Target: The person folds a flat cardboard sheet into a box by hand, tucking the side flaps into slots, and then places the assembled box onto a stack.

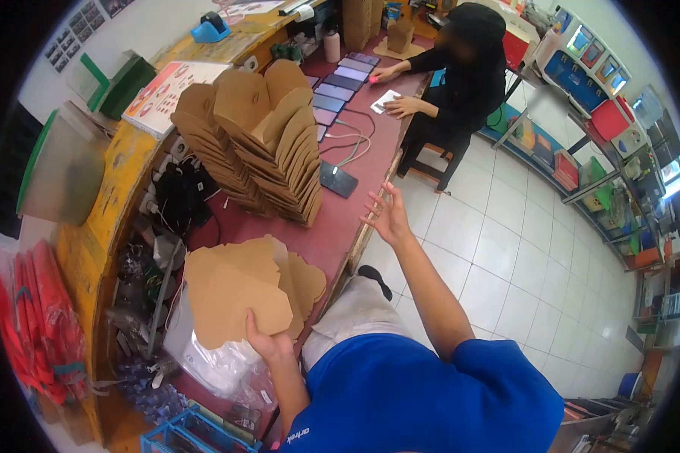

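Observation:
My left hand (268, 341) grips the near edge of a flat brown cardboard box blank (238, 283), its thumb on top and the other fingers hidden beneath. More flat blanks (306, 283) lie under and beside that sheet on the red tabletop. My right hand (387, 217) is raised near the table's edge, fingers apart and bent, holding nothing. Farther along the table, folded cardboard boxes (264, 143) are nested into a tall, leaning stack.
Several phones (334, 92) with cables lie beyond the stack, near a dark phone (338, 180). A seated person in black (461, 75) has a hand on a white phone (385, 101). Clear plastic bags (223, 370) and a blue basket (193, 432) sit close by.

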A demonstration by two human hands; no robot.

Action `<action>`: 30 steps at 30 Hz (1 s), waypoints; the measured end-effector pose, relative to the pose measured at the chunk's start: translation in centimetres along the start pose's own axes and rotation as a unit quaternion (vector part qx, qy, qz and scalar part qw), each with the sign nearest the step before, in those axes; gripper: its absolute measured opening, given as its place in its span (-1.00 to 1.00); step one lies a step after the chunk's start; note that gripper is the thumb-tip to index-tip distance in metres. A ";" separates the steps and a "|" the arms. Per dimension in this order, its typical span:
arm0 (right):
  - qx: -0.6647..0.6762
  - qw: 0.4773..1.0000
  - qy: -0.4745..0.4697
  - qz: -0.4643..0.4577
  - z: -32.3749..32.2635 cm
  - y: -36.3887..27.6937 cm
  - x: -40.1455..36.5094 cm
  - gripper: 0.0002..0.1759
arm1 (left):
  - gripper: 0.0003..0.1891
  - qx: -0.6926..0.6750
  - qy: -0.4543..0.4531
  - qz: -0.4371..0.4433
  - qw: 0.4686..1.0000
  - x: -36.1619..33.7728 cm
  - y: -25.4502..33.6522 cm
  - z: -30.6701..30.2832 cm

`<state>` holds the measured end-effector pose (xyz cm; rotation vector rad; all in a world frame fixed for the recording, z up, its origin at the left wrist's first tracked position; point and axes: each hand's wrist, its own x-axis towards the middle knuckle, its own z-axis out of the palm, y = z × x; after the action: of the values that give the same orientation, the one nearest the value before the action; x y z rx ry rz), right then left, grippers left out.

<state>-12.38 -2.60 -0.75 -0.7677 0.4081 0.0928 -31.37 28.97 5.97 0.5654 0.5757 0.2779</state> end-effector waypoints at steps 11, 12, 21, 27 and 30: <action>0.025 1.000 0.000 0.019 0.5 0.8 0.2 -0.02 | -0.56 -0.011 -0.023 0.014 1.000 0.4 0.5 -0.7; 0.028 0.999 0.014 0.024 0.6 0.8 0.2 -0.05 | -0.56 -0.009 -0.022 0.017 1.000 0.6 0.3 -0.9; 0.048 0.996 0.076 0.026 -1.1 3.5 1.4 -0.58 | -0.58 -0.040 -0.005 0.025 0.999 1.2 -0.1 -0.9; 0.083 0.993 0.072 0.042 -1.3 3.6 1.6 -0.77 | -0.61 -0.047 0.000 0.033 0.998 0.8 0.3 -0.7; 0.107 0.993 0.046 0.025 -1.0 3.4 0.9 -0.79 | -0.60 -0.050 0.007 0.032 0.998 0.8 0.2 -1.4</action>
<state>-12.70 -0.92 -4.01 -0.5511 0.5163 0.0604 -31.55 30.11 4.76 0.4851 0.5536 0.3691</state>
